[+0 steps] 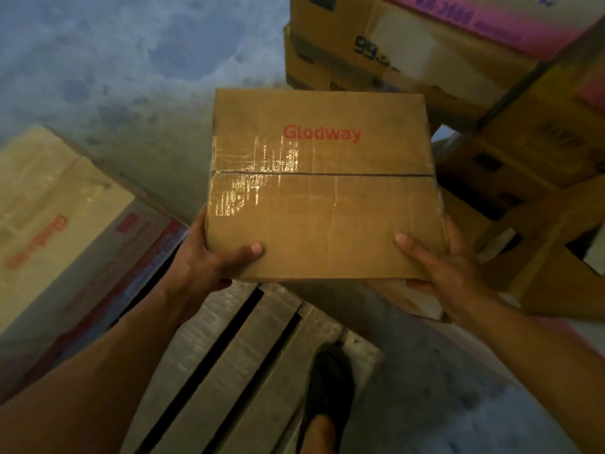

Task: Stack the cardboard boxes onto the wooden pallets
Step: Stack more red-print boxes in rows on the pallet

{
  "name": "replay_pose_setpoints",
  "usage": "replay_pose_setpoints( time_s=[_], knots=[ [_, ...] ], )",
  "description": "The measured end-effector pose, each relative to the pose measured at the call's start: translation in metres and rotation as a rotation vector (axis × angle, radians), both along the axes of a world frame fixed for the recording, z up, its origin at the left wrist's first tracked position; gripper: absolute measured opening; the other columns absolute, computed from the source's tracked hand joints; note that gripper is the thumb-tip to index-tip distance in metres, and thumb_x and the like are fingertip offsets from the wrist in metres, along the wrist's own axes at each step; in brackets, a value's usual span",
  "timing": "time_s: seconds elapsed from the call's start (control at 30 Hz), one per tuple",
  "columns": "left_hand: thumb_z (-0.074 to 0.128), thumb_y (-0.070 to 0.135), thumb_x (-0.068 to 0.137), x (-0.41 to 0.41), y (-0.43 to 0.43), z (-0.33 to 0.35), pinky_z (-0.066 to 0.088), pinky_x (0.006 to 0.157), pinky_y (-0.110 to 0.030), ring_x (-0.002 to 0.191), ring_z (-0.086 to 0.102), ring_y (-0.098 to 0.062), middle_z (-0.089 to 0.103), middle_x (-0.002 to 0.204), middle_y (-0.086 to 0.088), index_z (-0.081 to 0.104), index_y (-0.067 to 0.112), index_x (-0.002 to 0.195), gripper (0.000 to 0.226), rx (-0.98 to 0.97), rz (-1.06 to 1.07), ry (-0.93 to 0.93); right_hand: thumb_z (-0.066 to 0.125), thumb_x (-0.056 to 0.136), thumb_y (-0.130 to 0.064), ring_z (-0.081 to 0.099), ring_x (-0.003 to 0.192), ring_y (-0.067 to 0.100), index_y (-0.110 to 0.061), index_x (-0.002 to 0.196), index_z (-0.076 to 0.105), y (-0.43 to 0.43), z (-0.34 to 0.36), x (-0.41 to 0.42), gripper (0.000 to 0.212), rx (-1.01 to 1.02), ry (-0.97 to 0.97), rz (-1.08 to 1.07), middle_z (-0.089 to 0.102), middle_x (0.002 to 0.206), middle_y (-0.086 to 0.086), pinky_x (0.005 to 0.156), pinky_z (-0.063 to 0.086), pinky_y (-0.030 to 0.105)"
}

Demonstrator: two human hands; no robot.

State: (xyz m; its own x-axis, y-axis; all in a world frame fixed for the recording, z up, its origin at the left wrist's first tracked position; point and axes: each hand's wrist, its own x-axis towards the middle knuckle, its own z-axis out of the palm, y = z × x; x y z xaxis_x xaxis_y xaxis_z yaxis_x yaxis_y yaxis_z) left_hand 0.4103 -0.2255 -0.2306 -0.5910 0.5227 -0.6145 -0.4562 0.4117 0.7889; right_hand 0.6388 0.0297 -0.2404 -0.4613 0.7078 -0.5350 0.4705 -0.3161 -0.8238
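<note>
A brown cardboard box (322, 191) with red "Glodway" lettering and a taped seam is held up in the air at the centre of the view. My left hand (203, 260) grips its near left corner, thumb on top and fingers underneath. My right hand (442, 267) grips the near right corner the same way. Below the box lies a grey wooden pallet (229, 365) with dark gaps between its slats. On the pallet's left part a long pale cardboard box (59, 224) with red print lies flat.
Stacks of brown and pink-printed cardboard boxes (425, 44) rise at the back right and along the right side (540, 191). My foot in a dark shoe (327, 388) stands at the pallet's right edge. Bluish-grey concrete floor (114, 60) stretches to the upper left.
</note>
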Motion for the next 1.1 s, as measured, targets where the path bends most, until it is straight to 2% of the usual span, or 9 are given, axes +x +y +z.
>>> replay_pose_setpoints(
  time_s=[0.23, 0.33, 0.47, 0.5, 0.6, 0.7, 0.87, 1.03, 1.1],
  knots=[
    [0.092, 0.037, 0.06, 0.078, -0.09, 0.0, 0.057, 0.081, -0.051, 0.115, 0.059, -0.022, 0.054, 0.135, 0.012, 0.03, 0.054, 0.145, 0.106, 0.015, 0.183, 0.106, 0.087, 0.058, -0.052, 0.07, 0.096, 0.01, -0.061, 0.123, 0.052, -0.06, 0.004, 0.037, 0.074, 0.018, 0.08, 0.161, 0.067, 0.112, -0.018, 0.064, 0.061, 0.036],
    [0.089, 0.026, 0.068, 0.133, -0.137, 0.008, 0.059, 0.063, -0.027, 0.105, 0.065, -0.008, 0.058, 0.127, 0.019, 0.032, 0.052, 0.144, 0.098, 0.12, 0.256, 0.21, 0.083, 0.061, -0.055, 0.067, 0.103, 0.016, -0.055, 0.129, 0.049, -0.096, 0.019, 0.067, 0.076, 0.094, 0.115, 0.278, 0.065, 0.116, -0.015, 0.077, 0.06, 0.048],
    [0.085, 0.009, 0.075, 0.205, -0.22, 0.006, 0.055, 0.061, -0.016, 0.091, 0.065, 0.011, 0.066, 0.106, 0.027, 0.038, 0.047, 0.131, 0.083, 0.145, 0.402, 0.334, 0.081, 0.052, -0.062, 0.07, 0.084, 0.0, -0.071, 0.1, 0.055, -0.17, 0.031, 0.093, 0.055, 0.134, 0.158, 0.42, 0.069, 0.096, -0.031, 0.052, 0.057, 0.024],
    [0.085, 0.008, 0.075, 0.219, -0.236, 0.003, 0.054, 0.06, -0.014, 0.089, 0.064, 0.014, 0.064, 0.105, 0.028, 0.037, 0.045, 0.131, 0.083, 0.124, 0.433, 0.353, 0.081, 0.053, -0.062, 0.071, 0.085, 0.001, -0.069, 0.104, 0.056, -0.182, 0.029, 0.099, 0.057, 0.139, 0.16, 0.455, 0.07, 0.099, -0.029, 0.053, 0.057, 0.025],
    [0.088, 0.02, 0.072, 0.271, -0.308, -0.001, 0.053, 0.058, -0.01, 0.085, 0.055, 0.027, 0.051, 0.111, 0.033, 0.028, 0.051, 0.132, 0.091, 0.012, 0.552, 0.383, 0.083, 0.06, -0.06, 0.07, 0.105, 0.02, -0.058, 0.123, 0.054, -0.242, 0.019, 0.111, 0.069, 0.12, 0.17, 0.579, 0.069, 0.12, -0.015, 0.077, 0.06, 0.052],
    [0.09, 0.029, 0.069, 0.308, -0.374, -0.006, 0.057, 0.068, -0.016, 0.099, 0.058, 0.015, 0.052, 0.123, 0.024, 0.031, 0.051, 0.136, 0.092, -0.054, 0.657, 0.367, 0.084, 0.055, -0.06, 0.066, 0.11, 0.023, -0.057, 0.125, 0.054, -0.296, 0.006, 0.11, 0.077, 0.098, 0.161, 0.689, 0.066, 0.125, -0.012, 0.082, 0.057, 0.058],
    [0.092, 0.034, 0.065, 0.329, -0.452, -0.011, 0.052, 0.097, -0.053, 0.122, 0.055, -0.019, 0.048, 0.143, 0.004, 0.028, 0.049, 0.148, 0.105, -0.115, 0.823, 0.3, 0.082, 0.055, -0.056, 0.064, 0.109, 0.019, -0.053, 0.131, 0.048, -0.373, -0.013, 0.077, 0.083, 0.001, 0.149, 0.845, 0.062, 0.126, -0.013, 0.068, 0.061, 0.044],
    [0.094, 0.053, 0.05, 0.32, -0.487, -0.031, 0.051, 0.099, -0.053, 0.125, 0.053, -0.022, 0.046, 0.143, 0.003, 0.032, 0.053, 0.142, 0.111, -0.191, 0.926, 0.237, 0.08, 0.069, -0.052, 0.058, 0.115, 0.02, -0.053, 0.139, 0.04, -0.412, -0.038, 0.026, 0.081, 0.042, 0.113, 0.954, 0.054, 0.135, -0.01, 0.073, 0.06, 0.048],
    [0.091, 0.052, 0.054, 0.309, -0.492, -0.037, 0.051, 0.099, -0.047, 0.125, 0.052, -0.019, 0.047, 0.139, 0.008, 0.03, 0.046, 0.148, 0.112, -0.237, 0.989, 0.256, 0.078, 0.073, -0.052, 0.055, 0.117, 0.02, -0.051, 0.144, 0.035, -0.423, -0.047, 0.001, 0.083, 0.092, 0.096, 0.989, 0.051, 0.14, -0.007, 0.068, 0.059, 0.039]
  ],
)
